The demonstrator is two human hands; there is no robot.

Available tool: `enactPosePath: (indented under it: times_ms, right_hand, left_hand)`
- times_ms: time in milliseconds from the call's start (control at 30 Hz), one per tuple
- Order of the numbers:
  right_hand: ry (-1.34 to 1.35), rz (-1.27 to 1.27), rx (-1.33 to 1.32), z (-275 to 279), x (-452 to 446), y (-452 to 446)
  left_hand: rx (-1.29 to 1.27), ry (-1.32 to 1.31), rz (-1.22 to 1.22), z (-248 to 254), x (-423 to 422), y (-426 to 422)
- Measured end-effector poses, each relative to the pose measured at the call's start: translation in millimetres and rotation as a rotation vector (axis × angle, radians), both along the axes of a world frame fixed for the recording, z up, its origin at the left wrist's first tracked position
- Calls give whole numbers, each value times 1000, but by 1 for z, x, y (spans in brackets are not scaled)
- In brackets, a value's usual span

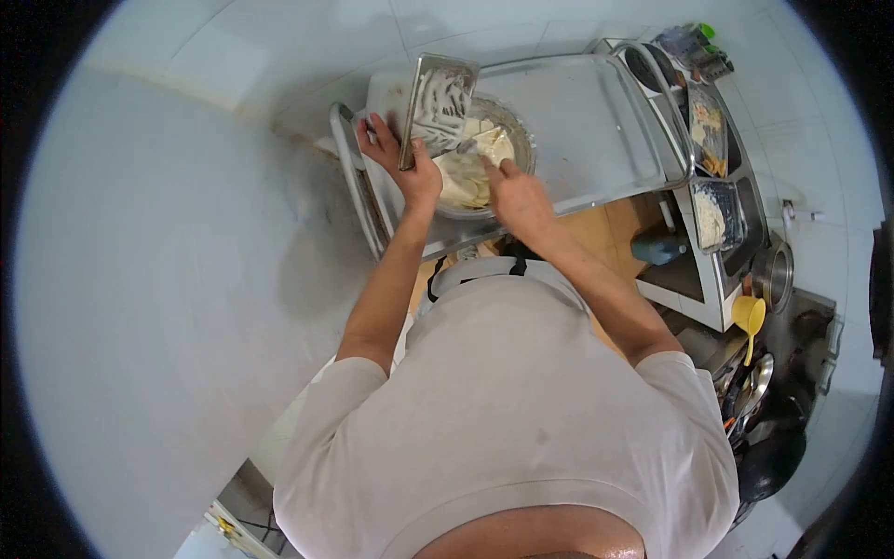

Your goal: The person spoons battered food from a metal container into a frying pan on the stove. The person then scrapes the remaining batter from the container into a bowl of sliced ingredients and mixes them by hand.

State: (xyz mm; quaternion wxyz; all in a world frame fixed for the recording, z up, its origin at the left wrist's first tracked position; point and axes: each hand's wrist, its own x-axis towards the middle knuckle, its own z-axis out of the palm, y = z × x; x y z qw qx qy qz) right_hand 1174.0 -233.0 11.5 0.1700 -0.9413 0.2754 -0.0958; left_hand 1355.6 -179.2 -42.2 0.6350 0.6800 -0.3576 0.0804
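My left hand (416,174) holds a rectangular metal tray (441,104) by its lower edge, its fingers spread behind it. The tray is tilted up over a large round bowl (528,140), and white cream-like smears coat its inside. Pale, thick batter or cream (463,182) fills much of the bowl. Over the bowl's right side, my right hand (521,197) is closed, fingertips pointing into the mixture. What it grips is too hard to make out; a blurred tool end seems to reach towards the tray.
The bowl stands on a metal trolley (596,121) with raised rails. To the right, a sink counter holds a food-smeared tray (712,219) and another with scraps (708,130). A yellow dipper (748,315), a metal pot (775,273) and a black wok (773,463) are lower right.
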Motion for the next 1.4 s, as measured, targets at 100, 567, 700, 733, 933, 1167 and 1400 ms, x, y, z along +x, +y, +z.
enactPosePath:
  times_ms: [100,567,700,733,933,1167,1400]
  right_hand:
    - [62,8,33,-2,-3,12]
    - [119,-5,1,-45,4,5]
    - [6,-36,53,-27,-11,-14]
    - [-75,-24,86,-30,-16,-23]
    - [-344,-15,150,-27,-19,-97]
    - [-354,42,193,-49,-10,-92]
    - [-78,146,200,-67,-28,-66]
  left_hand:
    - [-26,35,5,4,-6,-10]
    - [-67,274,52,16,-12,-30]
    - [96,229,68,22,-1,-23]
    - [115,253,29,23,3,-19]
    - [88,145,-173,5,33,-11]
    - [-22,279,-153,16,27,-17]
    - [-172,503,-174,-13,51,-29]
